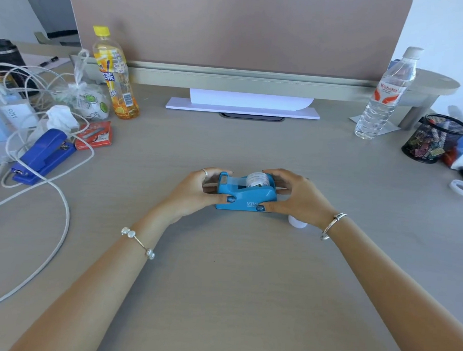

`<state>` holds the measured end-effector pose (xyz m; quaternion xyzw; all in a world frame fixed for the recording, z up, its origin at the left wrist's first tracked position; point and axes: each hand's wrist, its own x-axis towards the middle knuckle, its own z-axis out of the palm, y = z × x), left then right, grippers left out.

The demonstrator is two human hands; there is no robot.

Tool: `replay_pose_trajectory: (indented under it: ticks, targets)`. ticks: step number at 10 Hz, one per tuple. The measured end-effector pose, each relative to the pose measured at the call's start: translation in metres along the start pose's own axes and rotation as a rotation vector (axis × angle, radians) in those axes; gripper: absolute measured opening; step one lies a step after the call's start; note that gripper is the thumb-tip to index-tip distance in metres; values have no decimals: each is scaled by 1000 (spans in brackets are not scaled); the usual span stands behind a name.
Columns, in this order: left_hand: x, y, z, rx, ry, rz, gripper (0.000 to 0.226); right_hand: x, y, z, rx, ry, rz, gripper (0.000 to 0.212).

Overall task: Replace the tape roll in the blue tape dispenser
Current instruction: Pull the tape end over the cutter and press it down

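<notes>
The blue tape dispenser (246, 196) stands on the grey desk (220, 281) in the middle of the view. A clear tape roll (257, 179) sits in its cradle, with a strip of tape running left to the cutter. My left hand (195, 192) grips the dispenser's cutter end, thumb on the near side. My right hand (295, 196) grips the roll end, thumb on the near side. A small white object (297, 222) lies partly hidden under my right wrist. Another clear tape roll (462, 187) lies at the far right.
A blue stapler (44, 155), a red staple box (94, 135), white cables (52, 194) and an orange drink bottle (115, 72) crowd the left. A water bottle (385, 94) and a black mesh cup (433, 137) stand at the right. A partition (244, 30) closes the back.
</notes>
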<state>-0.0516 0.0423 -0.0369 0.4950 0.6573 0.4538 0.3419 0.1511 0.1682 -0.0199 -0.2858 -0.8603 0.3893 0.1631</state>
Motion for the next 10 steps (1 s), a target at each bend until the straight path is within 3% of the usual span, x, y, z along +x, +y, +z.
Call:
replay_pose_trajectory:
  ticks: [3, 7, 10]
  targets:
    - [-1, 14, 0, 117, 44, 39, 70, -9, -7, 2, -31, 54, -13, 79]
    - [-3, 28, 6, 177, 34, 103, 61, -23, -7, -9, 36, 156, -35, 66]
    - [-9, 30, 6, 159, 50, 103, 59, -27, -10, -8, 62, 153, -43, 70]
